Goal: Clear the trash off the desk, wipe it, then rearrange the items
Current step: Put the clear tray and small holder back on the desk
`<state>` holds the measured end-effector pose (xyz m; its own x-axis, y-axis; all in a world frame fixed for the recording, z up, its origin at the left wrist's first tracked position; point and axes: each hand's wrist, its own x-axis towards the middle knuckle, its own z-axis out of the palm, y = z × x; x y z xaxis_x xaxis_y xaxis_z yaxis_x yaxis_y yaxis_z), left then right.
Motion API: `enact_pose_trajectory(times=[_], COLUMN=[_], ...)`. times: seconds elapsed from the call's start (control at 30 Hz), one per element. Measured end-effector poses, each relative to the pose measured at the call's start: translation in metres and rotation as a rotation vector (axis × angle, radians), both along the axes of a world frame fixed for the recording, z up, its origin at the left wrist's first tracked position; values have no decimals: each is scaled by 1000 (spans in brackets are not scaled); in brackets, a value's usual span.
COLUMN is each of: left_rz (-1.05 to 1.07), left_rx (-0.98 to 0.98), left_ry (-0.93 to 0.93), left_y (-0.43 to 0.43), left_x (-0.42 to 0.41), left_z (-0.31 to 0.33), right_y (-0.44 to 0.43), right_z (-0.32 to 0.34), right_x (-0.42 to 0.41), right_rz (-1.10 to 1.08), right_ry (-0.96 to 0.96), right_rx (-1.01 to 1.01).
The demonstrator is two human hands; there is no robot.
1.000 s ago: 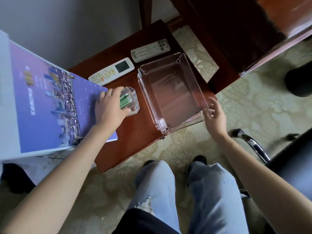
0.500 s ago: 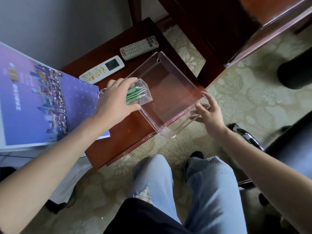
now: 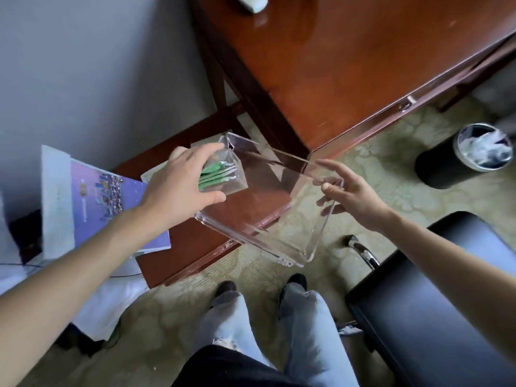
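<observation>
My left hand [image 3: 178, 182] grips a small clear box [image 3: 227, 177] that holds several green sticks. It holds the box just inside the left wall of a large clear acrylic tray [image 3: 312, 244]. My right hand [image 3: 351, 194] holds the tray by its right rim, thumb and fingers pinched on the wall. The tray hangs tilted in the air above the corner of the low wooden side table [image 3: 201, 241]. The dark wooden desk [image 3: 349, 60] fills the upper right.
A purple-covered binder [image 3: 106, 202] lies on the side table's left part. A white remote [image 3: 251, 1] shows at the desk's top edge. A black trash bin [image 3: 463, 155] with white paper stands on the carpet at right. A black chair [image 3: 435, 297] sits at lower right.
Both hands have lifted the tray and the small box off the side table and carried them rightward toward the desk. The view has swung right, so the two remotes on the side table are out of sight.
</observation>
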<state>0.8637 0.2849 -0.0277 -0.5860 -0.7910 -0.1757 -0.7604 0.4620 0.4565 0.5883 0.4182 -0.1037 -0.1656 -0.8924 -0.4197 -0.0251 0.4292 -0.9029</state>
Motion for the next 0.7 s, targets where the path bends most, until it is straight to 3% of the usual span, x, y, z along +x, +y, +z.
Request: enact_pose_trajectory(times=[0.27, 0.7], left_rz=[118, 70], left_rx=[-54, -33], left_ry=[58, 3], left_y=[-9, -113], left_x=[-88, -220], left_z=[78, 94], right_y=[-18, -129], right_z=[76, 97], right_x=[-111, -266], right_rz=[24, 102], right_ry=[16, 129], right_rx=[-60, -36])
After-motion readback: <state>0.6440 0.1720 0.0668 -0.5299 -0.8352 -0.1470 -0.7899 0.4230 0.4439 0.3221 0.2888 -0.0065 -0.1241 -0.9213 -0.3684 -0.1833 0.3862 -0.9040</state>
